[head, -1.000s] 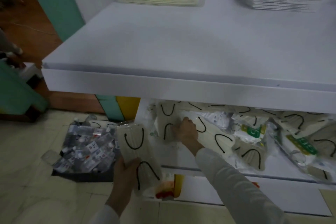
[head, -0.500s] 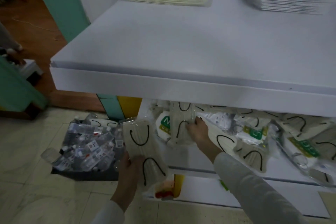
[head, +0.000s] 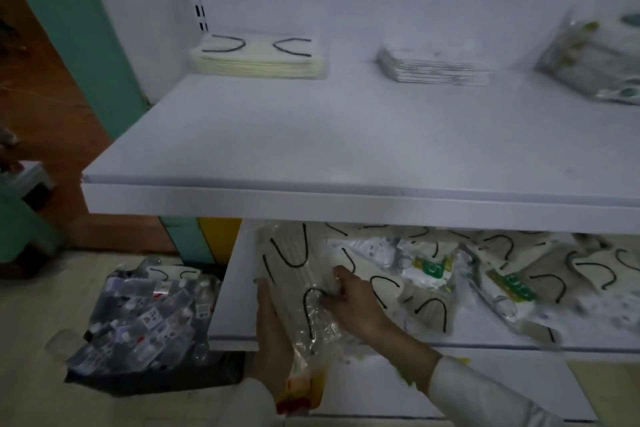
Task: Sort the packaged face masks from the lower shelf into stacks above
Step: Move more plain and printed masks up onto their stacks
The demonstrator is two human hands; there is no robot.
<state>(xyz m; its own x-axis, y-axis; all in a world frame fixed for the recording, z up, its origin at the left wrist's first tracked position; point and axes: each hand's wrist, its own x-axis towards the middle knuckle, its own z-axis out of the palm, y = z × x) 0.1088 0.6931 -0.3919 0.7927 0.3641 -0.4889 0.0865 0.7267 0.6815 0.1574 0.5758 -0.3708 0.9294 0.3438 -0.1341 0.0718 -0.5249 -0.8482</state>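
At the left end of the lower shelf [head: 233, 291], the person holds a bundle of beige masks [head: 294, 270] in both hands. These masks have black ear loops and sit in clear wrap, tilted so that the top of the bundle leans in under the upper shelf [head: 311, 142]. The left hand [head: 273, 333] grips the bundle along its left edge from below. Its fingers run behind the packs and are mostly hidden. The right hand [head: 349, 302] comes in from the right, and its curled fingers pinch the crinkled wrap near the middle of the bundle. Both sleeves are white. An orange and yellow packet [head: 301, 388] shows just under the left hand, too blurred to tell what it is.

Right of the hands, a loose pile of packaged masks [head: 450, 288] covers the lower shelf, beige ones with black loops mixed with white packs printed in green. On the upper shelf, well back against the wall, stand three groups: a neat beige stack [head: 258, 57] at the left, a grey-white stack [head: 436, 68] in the middle, and a leaning heap of green-printed packs [head: 595, 55] at the right edge.

Down on the tiled floor, left of the shelving, a dark bin [head: 145, 322] is full of small packaged items.
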